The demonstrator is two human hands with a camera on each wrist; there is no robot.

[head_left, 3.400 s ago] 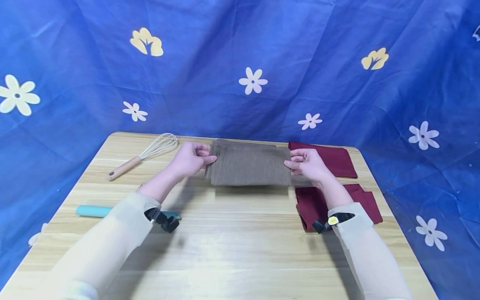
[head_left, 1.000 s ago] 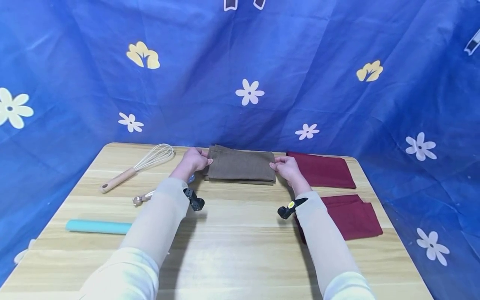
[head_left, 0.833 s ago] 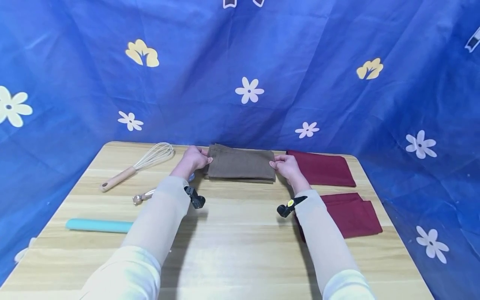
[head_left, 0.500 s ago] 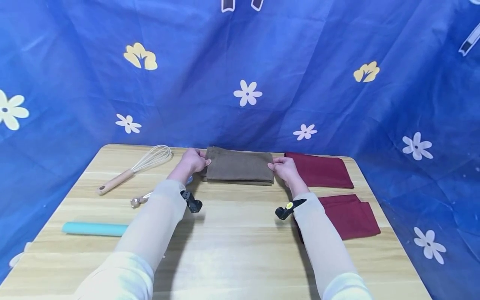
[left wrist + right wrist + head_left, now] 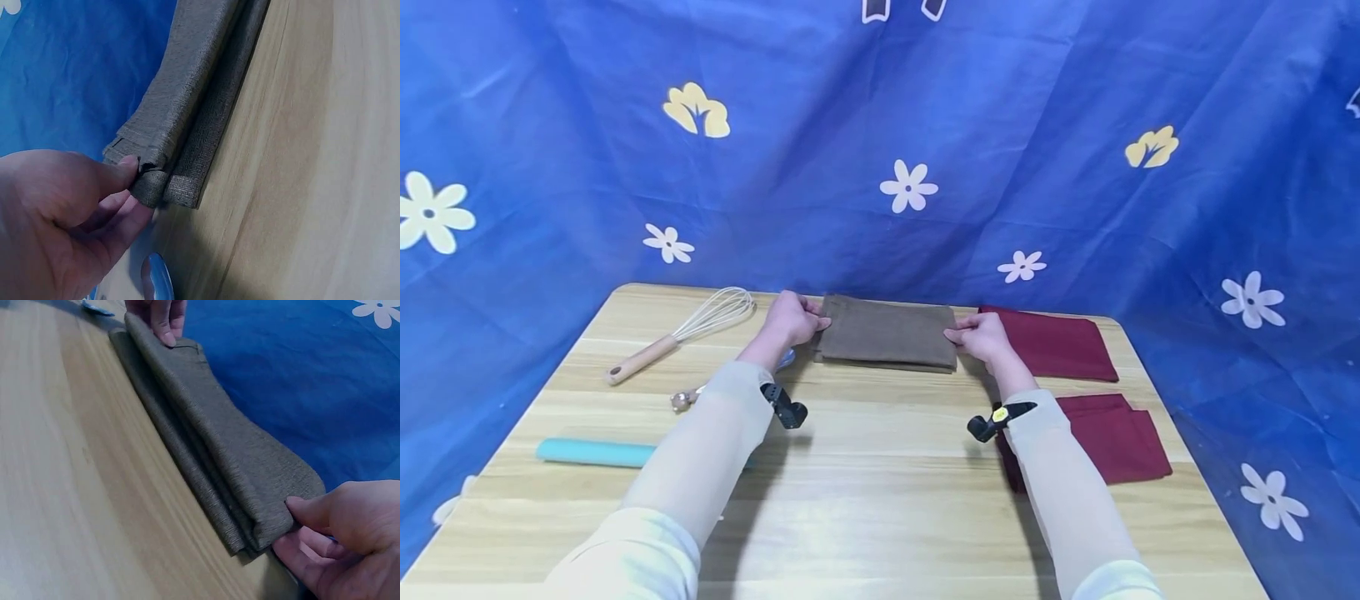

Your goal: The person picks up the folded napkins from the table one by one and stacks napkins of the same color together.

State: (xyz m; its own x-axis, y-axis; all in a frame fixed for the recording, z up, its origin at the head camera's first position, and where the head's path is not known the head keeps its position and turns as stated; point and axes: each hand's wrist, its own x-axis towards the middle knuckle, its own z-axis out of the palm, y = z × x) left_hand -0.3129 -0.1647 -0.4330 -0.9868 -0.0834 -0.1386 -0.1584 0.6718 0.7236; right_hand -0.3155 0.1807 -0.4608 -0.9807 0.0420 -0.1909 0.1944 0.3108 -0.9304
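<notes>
A folded brown-grey cloth (image 5: 887,333) lies at the back middle of the wooden table. My left hand (image 5: 793,318) pinches its left end, thumb on top and fingers beneath, as the left wrist view shows on the cloth (image 5: 187,94). At the opposite end my right hand (image 5: 985,337) pinches the cloth (image 5: 237,444) the same way, thumb above. The upper layers rise a little off the lower fold along the front edge. Close below the left hand is a small blue rounded end (image 5: 159,278) of a thing mostly hidden by the arm.
Two folded dark red cloths lie at the right, one at the back (image 5: 1056,343) and one nearer (image 5: 1120,442). A whisk (image 5: 677,335) with a wooden handle lies at the back left. A turquoise rod-like thing (image 5: 595,452) lies partly under the left forearm. A blue flowered curtain (image 5: 820,150) hangs behind.
Over three seconds ago both hands held the brown-grey cloth raised above the table; it has come down onto the back of it. In the last second the hands barely move.
</notes>
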